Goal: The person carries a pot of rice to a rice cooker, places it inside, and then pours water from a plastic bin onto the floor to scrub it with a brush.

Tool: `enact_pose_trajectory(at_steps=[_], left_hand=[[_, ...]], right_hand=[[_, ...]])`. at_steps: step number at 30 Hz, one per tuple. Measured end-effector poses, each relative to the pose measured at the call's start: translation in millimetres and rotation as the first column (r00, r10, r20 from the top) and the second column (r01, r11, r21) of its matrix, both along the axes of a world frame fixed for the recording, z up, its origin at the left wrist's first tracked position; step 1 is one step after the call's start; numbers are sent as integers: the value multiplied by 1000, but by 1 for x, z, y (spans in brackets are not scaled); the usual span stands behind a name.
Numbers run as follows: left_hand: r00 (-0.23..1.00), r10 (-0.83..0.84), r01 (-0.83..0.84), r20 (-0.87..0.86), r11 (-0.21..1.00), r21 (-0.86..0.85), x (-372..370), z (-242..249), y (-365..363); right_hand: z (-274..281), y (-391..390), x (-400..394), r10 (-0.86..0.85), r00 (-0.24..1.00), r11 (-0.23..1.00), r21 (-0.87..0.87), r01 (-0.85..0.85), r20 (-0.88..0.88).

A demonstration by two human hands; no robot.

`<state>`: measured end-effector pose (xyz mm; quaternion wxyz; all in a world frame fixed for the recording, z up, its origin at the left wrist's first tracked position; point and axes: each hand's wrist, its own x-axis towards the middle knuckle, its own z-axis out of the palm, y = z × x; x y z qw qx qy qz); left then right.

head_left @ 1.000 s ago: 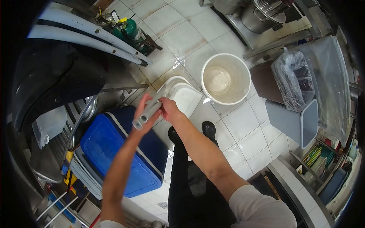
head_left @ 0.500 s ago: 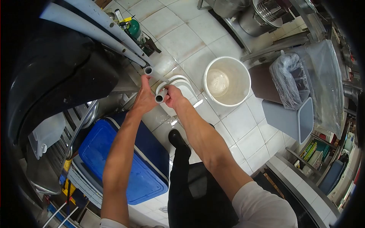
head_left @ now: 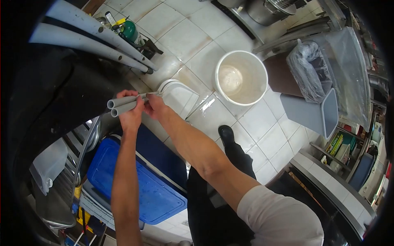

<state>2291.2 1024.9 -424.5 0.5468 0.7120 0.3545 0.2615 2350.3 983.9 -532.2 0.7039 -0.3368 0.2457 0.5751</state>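
Observation:
Two grey pipes (head_left: 124, 109) lie side by side, their hollow ends pointing left. My left hand (head_left: 130, 115) is closed around both of them close to those ends. Right beside it, my right hand (head_left: 154, 106) is closed on the pipes further along; its fingers partly hide them. Just past my hands, a white plastic container (head_left: 177, 97) stands on the wet tile floor. The far ends of the pipes are hidden behind my right hand.
A large white bucket (head_left: 258, 69) stands on the tiles ahead. To the right are a grey bin (head_left: 308, 110) and a bin with a clear liner (head_left: 305, 74). A blue cooler (head_left: 143, 184) sits below my left arm. A green cylinder (head_left: 130, 32) is at the upper left.
The pipes have swung from pointing up towards me to pointing left, and now lie together. Both hands have moved left with them. My foot has stepped to the right.

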Motion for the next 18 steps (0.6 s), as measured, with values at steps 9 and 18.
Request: enact_pose_trajectory(at_steps=[9,18], left_hand=[[973,224,-214,-50,965,153,9,2,-10],[819,555,-571,-148,814,-110,9,-12,-97]], right_hand=[[-90,-278,112,231,713,752,-586,300,662],[-92,-423,281,-36,990,811,-582,-51,-137]])
